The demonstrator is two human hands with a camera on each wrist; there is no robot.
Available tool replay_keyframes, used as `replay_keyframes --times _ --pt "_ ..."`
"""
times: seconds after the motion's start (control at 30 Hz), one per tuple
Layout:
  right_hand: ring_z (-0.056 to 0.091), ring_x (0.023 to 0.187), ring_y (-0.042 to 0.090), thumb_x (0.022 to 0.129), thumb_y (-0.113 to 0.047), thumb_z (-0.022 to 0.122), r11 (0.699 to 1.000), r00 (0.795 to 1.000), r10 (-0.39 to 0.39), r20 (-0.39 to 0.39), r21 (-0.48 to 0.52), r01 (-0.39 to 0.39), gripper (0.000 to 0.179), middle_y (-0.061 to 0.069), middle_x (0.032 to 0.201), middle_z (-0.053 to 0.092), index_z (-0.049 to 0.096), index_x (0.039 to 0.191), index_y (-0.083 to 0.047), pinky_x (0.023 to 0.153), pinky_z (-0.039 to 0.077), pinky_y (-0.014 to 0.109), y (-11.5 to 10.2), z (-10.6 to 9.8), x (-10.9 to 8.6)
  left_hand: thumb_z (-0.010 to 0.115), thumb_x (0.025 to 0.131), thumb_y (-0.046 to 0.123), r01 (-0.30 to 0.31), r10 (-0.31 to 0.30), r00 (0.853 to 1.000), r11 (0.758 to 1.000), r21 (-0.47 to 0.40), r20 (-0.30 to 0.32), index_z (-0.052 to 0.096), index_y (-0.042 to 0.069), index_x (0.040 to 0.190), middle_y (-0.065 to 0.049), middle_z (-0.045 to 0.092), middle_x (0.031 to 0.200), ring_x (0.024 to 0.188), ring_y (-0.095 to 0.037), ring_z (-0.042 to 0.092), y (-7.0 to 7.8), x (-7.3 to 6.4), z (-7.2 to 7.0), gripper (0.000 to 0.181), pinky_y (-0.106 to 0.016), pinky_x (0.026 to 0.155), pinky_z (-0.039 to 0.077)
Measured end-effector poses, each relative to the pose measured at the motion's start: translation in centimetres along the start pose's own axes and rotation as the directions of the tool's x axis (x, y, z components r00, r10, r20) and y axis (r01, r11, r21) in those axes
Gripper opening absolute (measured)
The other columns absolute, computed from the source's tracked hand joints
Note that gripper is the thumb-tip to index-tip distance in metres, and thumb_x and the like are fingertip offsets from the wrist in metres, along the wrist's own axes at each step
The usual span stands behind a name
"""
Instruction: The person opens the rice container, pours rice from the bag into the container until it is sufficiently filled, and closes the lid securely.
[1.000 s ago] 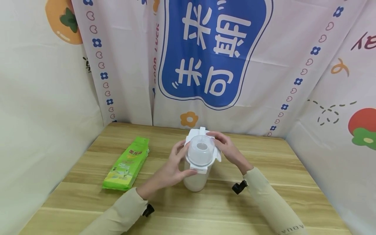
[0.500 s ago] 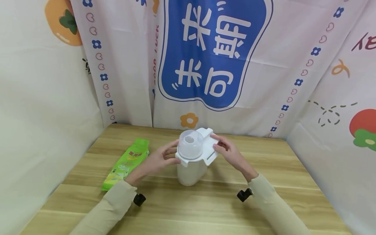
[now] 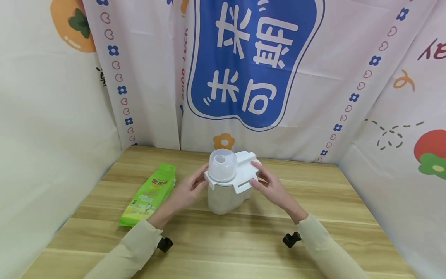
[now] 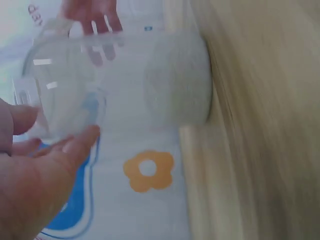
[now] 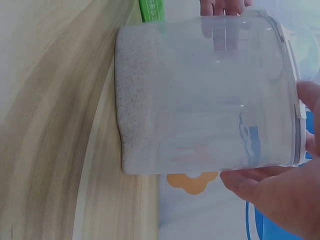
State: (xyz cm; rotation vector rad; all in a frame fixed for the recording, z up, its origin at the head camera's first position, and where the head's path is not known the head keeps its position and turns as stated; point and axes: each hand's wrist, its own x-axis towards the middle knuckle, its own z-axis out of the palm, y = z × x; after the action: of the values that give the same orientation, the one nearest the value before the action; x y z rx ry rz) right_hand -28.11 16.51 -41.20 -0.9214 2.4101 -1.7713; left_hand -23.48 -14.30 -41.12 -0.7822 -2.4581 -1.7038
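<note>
A clear storage container (image 3: 223, 199) with a white lid (image 3: 246, 172) stands upright on the table between both hands. Over the left part of the lid sits a clear domed cup (image 3: 222, 166). Pale grains (image 5: 135, 100) fill the bottom of the container in the right wrist view. My left hand (image 3: 186, 190) holds the left end at lid height, thumb at the front and fingers behind. At the other end my right hand (image 3: 275, 190) grips the lid's edge, its thumb on the rim and fingers along the wall.
A green and yellow packet (image 3: 150, 197) lies on the wooden table (image 3: 223, 248) to the left, beside my left forearm. Behind the table's far edge hangs a printed cloth (image 3: 156, 77). More cloth closes off both sides.
The container has turned so its broad side faces forward, and it has shifted slightly left and away. Both hands have moved with it, now at its two ends.
</note>
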Motion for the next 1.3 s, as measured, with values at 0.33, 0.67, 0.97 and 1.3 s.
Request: replay_keyframes --times 0.33,0.67,0.97,1.3 --pt "0.056 0.119 0.032 0.095 -0.015 0.066 0.996 0.998 0.028 -0.057 -0.077 -0.032 0.061 0.021 0.143 0.044 0.039 0.149 -0.012 0.094 0.055 0.030 -0.9 0.9 -2.0 0.069 0.093 0.032 0.017 -0.021 0.996 0.998 0.056 0.087 -0.019 0.026 0.155 -0.006 -0.001 0.166 0.152 -0.030 0.014 1.3 -0.3 2.1 0.108 -0.051 0.119 0.026" --pt "0.056 0.116 0.024 0.092 -0.014 0.068 0.982 0.990 -0.034 -0.140 -0.186 0.007 0.063 0.018 0.140 0.051 0.041 0.148 -0.012 0.099 0.053 0.032 -1.2 1.9 -3.3 0.084 0.077 0.035 0.055 -0.048 0.996 0.993 0.100 -0.073 -0.017 0.033 0.154 -0.002 0.013 0.162 0.149 -0.027 0.021 1.4 -0.2 4.7 0.127 -0.059 0.119 0.021" --pt "0.057 0.121 0.028 0.092 -0.015 0.069 0.983 0.988 -0.035 -0.149 -0.184 0.007 0.062 0.017 0.144 0.051 0.043 0.148 -0.020 0.100 0.052 0.042 -1.5 1.7 -4.2 0.084 0.074 0.045 0.096 -0.074 0.982 0.987 0.126 -0.171 -0.011 0.026 0.156 -0.010 0.009 0.162 0.148 -0.033 0.021 1.9 -0.1 5.7 0.127 -0.065 0.117 0.021" --pt "0.063 0.113 0.027 0.090 -0.010 0.071 0.983 0.980 -0.026 -0.198 -0.181 -0.011 0.058 0.018 0.135 0.059 0.050 0.143 -0.015 0.094 0.055 0.043 -1.7 1.7 -4.6 0.084 0.074 0.044 0.066 -0.047 0.985 0.992 0.109 -0.168 -0.004 0.027 0.156 -0.007 0.020 0.158 0.146 -0.029 0.027 1.6 0.1 5.5 0.121 -0.061 0.118 0.023"
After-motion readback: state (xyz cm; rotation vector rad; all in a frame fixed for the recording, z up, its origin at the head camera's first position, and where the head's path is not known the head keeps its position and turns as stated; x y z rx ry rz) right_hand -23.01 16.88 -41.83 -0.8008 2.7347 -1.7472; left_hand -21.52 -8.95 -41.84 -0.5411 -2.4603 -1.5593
